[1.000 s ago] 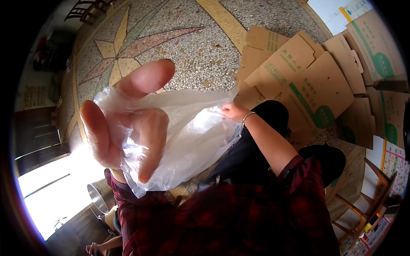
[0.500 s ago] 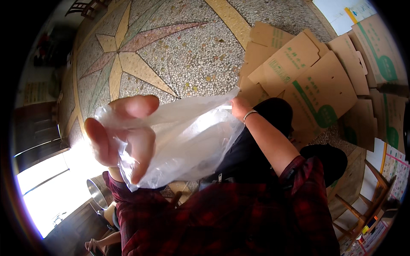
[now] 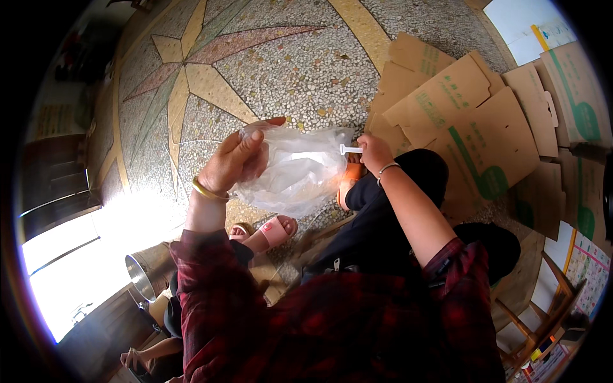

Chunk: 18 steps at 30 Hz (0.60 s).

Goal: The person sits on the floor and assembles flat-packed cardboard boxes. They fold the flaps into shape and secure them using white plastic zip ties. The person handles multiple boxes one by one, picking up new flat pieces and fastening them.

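A clear plastic bag (image 3: 297,169) stretches between my hands above the floor, crumpled and shiny. My left hand (image 3: 237,156) is closed on its left end, thumb on the near side and some fingers showing through the film. Beside the bag's right end, my right hand (image 3: 377,154) grips a small white plastic piece with a T-shaped end (image 3: 350,150). That end points left, toward the bag; the rest is hidden in my fist. Whether the piece touches the bag, I cannot tell.
Flattened cardboard boxes (image 3: 447,102) with green print lie overlapped at the right. A metal bucket (image 3: 145,276) stands at lower left, near another person's hand (image 3: 133,359). Pink sandals (image 3: 276,231) show below the bag. A wooden chair (image 3: 543,313) is at lower right.
My left hand has drawn back from close to the camera, and the bag hangs lower and smaller in view. The white piece in my right hand now shows clear of the bag's film.
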Available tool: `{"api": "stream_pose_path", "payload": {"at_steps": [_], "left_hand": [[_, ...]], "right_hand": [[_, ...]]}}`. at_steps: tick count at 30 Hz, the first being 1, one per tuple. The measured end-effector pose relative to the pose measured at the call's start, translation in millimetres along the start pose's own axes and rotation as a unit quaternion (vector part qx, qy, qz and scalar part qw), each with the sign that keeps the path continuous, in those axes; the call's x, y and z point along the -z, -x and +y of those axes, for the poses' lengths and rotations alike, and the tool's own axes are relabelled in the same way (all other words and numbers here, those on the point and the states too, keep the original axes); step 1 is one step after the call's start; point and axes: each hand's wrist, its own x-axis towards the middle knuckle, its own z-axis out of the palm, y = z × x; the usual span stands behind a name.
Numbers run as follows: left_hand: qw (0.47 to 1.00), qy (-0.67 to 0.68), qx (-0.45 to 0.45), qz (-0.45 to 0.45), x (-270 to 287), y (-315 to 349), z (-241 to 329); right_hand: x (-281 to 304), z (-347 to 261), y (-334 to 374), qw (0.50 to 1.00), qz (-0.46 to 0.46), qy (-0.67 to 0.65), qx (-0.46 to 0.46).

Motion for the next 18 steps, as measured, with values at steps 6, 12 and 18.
{"api": "stream_pose_path", "payload": {"at_steps": [6, 12, 18], "left_hand": [[0.986, -0.067, 0.041, 0.147, 16, 8, -15], [0.925, -0.237, -0.055, 0.291, 31, 20, -14], [0.857, -0.373, -0.125, 0.333, 17, 21, -20]], "right_hand": [[15, -25, 3, 0.987, 0.004, -0.148, -0.069], [37, -45, 5, 0.936, 0.039, -0.344, -0.063], [116, -45, 37, 0.802, 0.044, -0.596, -0.026]]}}
